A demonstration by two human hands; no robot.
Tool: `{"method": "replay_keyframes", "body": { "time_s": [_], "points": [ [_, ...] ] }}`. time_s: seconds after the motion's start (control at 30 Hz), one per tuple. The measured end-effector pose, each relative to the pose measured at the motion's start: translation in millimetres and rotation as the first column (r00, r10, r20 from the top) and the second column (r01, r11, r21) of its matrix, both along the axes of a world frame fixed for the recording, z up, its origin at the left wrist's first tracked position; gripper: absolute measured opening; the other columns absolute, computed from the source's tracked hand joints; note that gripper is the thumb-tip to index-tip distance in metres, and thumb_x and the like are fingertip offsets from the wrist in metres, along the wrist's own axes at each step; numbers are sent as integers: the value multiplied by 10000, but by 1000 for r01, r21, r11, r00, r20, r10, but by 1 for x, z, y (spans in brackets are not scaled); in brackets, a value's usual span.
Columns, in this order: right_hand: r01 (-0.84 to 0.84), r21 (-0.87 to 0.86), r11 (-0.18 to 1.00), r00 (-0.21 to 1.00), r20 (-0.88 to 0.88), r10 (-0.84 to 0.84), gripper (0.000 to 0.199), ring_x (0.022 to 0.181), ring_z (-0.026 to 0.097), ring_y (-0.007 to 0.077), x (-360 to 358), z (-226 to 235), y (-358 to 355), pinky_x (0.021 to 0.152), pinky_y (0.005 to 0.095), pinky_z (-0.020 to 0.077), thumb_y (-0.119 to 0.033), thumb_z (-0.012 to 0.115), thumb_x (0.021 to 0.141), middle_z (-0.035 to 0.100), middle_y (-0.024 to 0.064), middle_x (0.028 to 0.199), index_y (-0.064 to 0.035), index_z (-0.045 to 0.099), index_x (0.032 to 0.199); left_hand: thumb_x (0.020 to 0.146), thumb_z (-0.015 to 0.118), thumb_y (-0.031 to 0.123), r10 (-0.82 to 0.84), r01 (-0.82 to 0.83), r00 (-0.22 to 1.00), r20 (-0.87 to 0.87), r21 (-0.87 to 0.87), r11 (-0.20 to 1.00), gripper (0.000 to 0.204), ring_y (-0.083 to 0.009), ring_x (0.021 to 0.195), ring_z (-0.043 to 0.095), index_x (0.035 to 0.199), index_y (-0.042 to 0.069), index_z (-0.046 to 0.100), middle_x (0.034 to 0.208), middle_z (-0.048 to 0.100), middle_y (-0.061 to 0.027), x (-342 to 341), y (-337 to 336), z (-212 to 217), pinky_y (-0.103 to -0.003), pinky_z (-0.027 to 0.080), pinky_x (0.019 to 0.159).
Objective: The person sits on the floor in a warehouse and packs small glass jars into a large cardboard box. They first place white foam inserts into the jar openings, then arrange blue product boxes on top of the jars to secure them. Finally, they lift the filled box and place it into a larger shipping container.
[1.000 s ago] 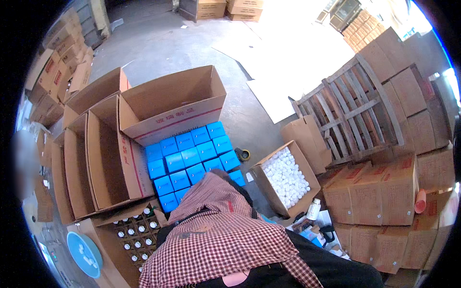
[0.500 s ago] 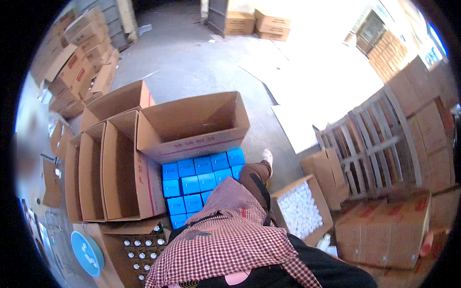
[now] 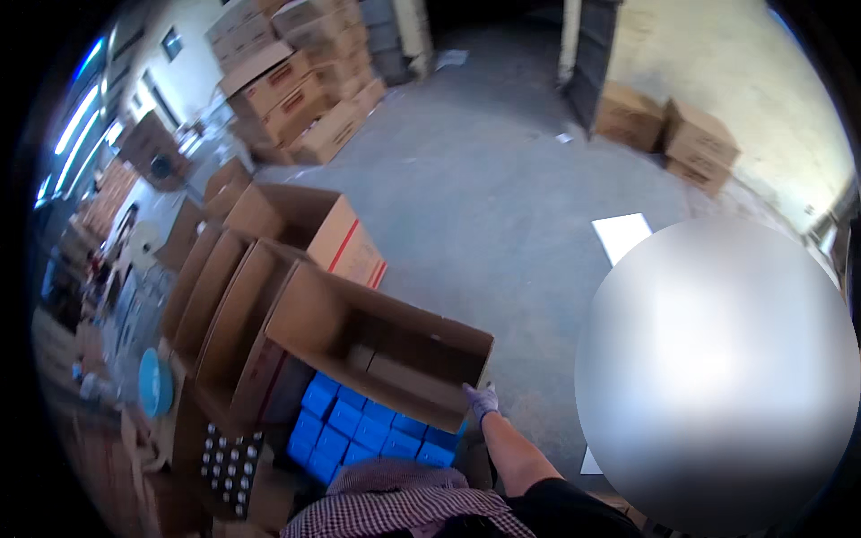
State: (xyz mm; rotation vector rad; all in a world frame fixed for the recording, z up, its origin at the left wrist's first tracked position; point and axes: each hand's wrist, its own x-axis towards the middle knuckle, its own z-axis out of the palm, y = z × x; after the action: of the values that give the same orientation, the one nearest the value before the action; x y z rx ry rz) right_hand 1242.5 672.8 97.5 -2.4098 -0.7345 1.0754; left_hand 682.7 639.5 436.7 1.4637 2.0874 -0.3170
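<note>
My right hand [image 3: 484, 401], in a pale glove, is closed on the near right corner of an open, empty cardboard box [image 3: 309, 314]. Tilted, this box stands just beyond several rows of small blue boxes [image 3: 354, 421], which sit close in front of my body. No part of my left hand shows. A checked cloth garment [image 3: 404, 502] covers my front at the lower edge.
More open cardboard boxes [image 3: 224, 305] stand in a row at the left. A carton of white-capped bottles [image 3: 230, 468] and a light-blue basin [image 3: 155, 383] are nearer. Stacked cartons [image 3: 287, 99] line the far left; others [image 3: 700, 143] stand by the far right wall.
My right hand has come into view and taken hold of the box's corner. The box is now turned and tilted. The whole view has swung to the right.
</note>
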Motion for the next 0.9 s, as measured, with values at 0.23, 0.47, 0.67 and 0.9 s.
{"method": "replay_keyframes", "body": {
  "time_s": [0.23, 0.47, 0.67, 0.9],
  "points": [
    [-332, -114, 936, 887, 299, 351, 339, 956, 697, 372, 161, -9, 73, 855, 459, 561, -269, 537, 870, 710, 190, 1042, -82, 658, 1125, 949, 526, 506, 234, -191, 961, 146, -260, 947, 556, -325, 1251, 560, 1359, 132, 556, 1328, 598, -184, 208, -115, -67, -426, 436, 1046],
    [-224, -107, 969, 799, 549, 246, 379, 985, 673, 410, 452, 31, 124, 866, 499, 536, -338, 507, 942, 687, 241, 1030, -114, 633, 1220, 951, 530, 494, 336, -266, 941, 35, -536, 801, 535, -316, 1243, 570, 1346, 135, 570, 1318, 607, -180, 213, -276, -55, -420, 444, 1039],
    [-706, 157, 690, 628, 590, 508, 902, 1224, 549, 354, 370, 116, 123, 1035, 426, 451, -502, 821, 676, 549, 194, 1358, -78, 497, 1403, 886, 621, 415, -148, 155, 986, 82, -84, 984, 363, -354, 985, 659, 1032, 102, 732, 1078, 693, -112, 243, -126, -94, -463, 533, 849],
    [-885, -425, 190, 245, -77, 966, 1129, 1360, 459, 322, 294, 107, 73, 1110, 430, 389, -585, 827, 618, 457, 182, 1478, -117, 348, 1526, 569, 899, 493, -778, 771, 627, -34, 170, 614, 1145, -420, 1348, 410, 1504, 129, 348, 1462, 423, -212, 428, 133, -170, -543, 339, 1112]
  ]
}}
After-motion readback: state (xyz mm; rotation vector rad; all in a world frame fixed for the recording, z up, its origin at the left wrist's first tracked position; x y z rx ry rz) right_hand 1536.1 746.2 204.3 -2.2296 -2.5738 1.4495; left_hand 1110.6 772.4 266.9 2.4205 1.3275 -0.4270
